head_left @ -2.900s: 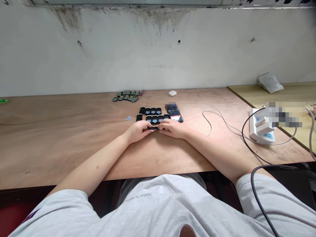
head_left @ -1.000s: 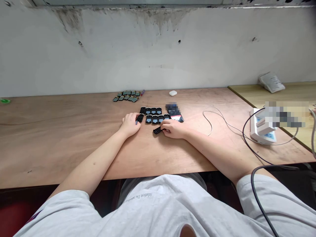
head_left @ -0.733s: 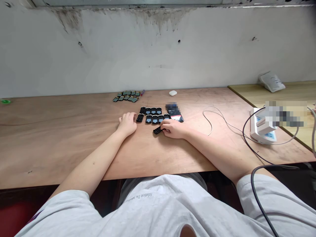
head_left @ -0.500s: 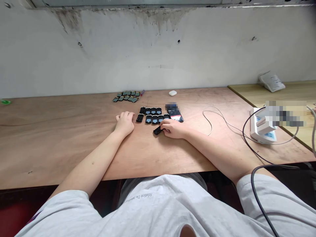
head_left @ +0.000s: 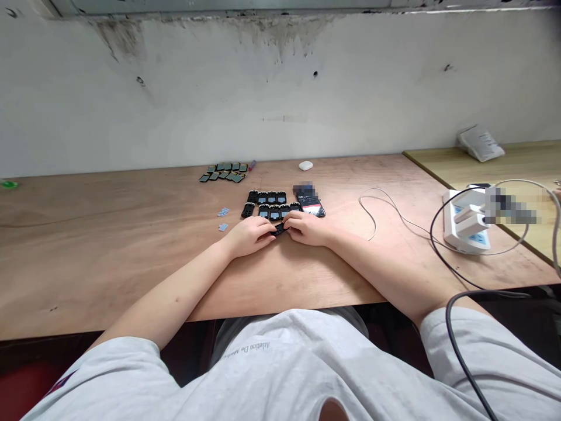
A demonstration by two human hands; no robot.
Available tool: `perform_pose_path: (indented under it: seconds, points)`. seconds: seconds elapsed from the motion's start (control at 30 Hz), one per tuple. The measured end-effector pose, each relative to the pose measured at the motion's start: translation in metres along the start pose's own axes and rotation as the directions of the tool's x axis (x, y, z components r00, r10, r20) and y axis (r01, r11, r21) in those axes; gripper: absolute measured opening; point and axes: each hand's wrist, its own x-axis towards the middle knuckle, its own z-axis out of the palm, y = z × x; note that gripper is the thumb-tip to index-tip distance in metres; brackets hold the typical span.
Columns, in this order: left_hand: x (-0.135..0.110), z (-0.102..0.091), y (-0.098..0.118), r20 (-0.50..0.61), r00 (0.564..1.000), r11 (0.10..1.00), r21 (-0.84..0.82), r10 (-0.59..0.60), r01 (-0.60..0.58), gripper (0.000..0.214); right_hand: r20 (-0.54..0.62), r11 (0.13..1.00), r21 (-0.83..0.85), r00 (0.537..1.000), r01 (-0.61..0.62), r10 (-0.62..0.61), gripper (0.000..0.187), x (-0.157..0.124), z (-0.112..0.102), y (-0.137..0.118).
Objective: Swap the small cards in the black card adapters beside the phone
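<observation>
A small black plastic casing (head_left: 279, 230) lies between my hands, just above the wooden table. My right hand (head_left: 307, 228) grips its right end between thumb and fingers. At its left end, the fingertips of my left hand (head_left: 251, 237) are closed on it; whether they also pinch a small piece is hidden. Beyond my hands, several similar black casings (head_left: 248, 210) stand in two rows, most with a light blue-grey pad inside. Small light blue pieces (head_left: 223, 227) lie on the table to the left of my left hand.
A phone (head_left: 312, 203) lies right of the casings. Farther back are several green-grey circuit boards or screens (head_left: 232, 176), a purple pen-like tool (head_left: 252, 166) and a white earbud case (head_left: 305, 165). At the right are a power strip (head_left: 464, 234) and loose cables (head_left: 438, 266).
My left hand has moved right from above the light blue pieces to the casing, uncovering those pieces. My right hand has stayed in place on the casing.
</observation>
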Motion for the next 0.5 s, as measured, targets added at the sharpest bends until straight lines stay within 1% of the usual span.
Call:
perform_pose_path:
  seconds: [0.2, 0.3, 0.4, 0.5]
  points:
    - [0.0001, -0.0018, -0.0025, -0.022, 1.000, 1.000, -0.012, 0.011, -0.011, 0.020, 0.010, 1.000, -0.009, 1.000, 0.000, 0.000, 0.022, -0.0001, -0.0001, -0.0007]
    - [0.0013, -0.0027, -0.0020, -0.027, 1.000, 1.000, -0.011, 0.008, -0.008, 0.022, -0.017, 0.999, -0.047, 1.000, -0.008, 0.007, 0.024, 0.0005, -0.0012, -0.0022]
    - [0.0017, -0.0039, -0.0033, -0.025, 1.000, 1.000, -0.014, -0.007, 0.007, 0.023, -0.094, 0.994, -0.097, 0.994, -0.056, 0.047, 0.024, 0.0011, -0.0027, -0.0018]
    - [0.0006, -0.0043, -0.0054, -0.035, 0.999, 1.000, -0.009, -0.003, 0.002, 0.022, -0.233, 0.976, -0.144, 0.964, -0.164, 0.128, 0.021, 0.0005, -0.0038, 0.0014]
